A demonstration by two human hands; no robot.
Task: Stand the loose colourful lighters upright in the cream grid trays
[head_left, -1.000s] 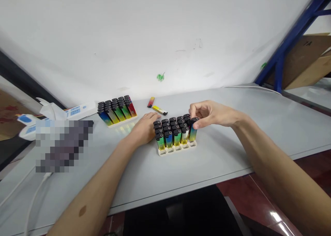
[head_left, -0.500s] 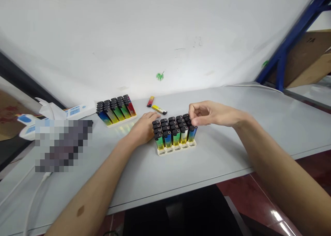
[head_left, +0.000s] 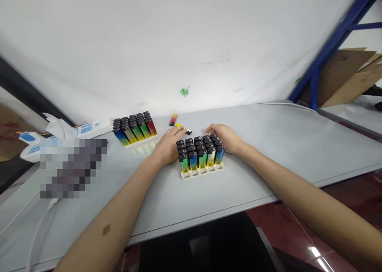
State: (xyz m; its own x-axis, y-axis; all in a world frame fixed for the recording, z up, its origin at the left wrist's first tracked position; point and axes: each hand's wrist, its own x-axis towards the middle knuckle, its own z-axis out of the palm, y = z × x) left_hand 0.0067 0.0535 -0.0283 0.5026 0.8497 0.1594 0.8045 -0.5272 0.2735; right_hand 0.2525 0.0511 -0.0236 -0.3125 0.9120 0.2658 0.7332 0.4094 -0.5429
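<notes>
A white rack (head_left: pixel 203 171) stands on the table between my hands. Upright lighters (head_left: pixel 202 160) with black tops and green, blue, white and yellow bodies fill several rows of it, while the holes of its front row hold none. My left hand (head_left: pixel 169 145) lies against the rack's left side, its fingers reaching toward the back. Around the right rear corner curls my right hand (head_left: pixel 226 137), with no separate lighter visible in it. Both hands appear closed on the rack's sides, though the lighters hide some fingertips.
A second white rack (head_left: pixel 141 140) full of lighters stands at the back left. Near the wall lie a red-and-yellow lighter (head_left: pixel 173 119) and a yellow-and-white lighter (head_left: pixel 188 131), partly behind my left hand. Power strips (head_left: pixel 89 127) and a blurred dark object (head_left: pixel 74 166) are at the left.
My right hand has come down from the tops of the lighters at the rack's right end to its right rear side. My left hand stays at the left side, slightly shifted.
</notes>
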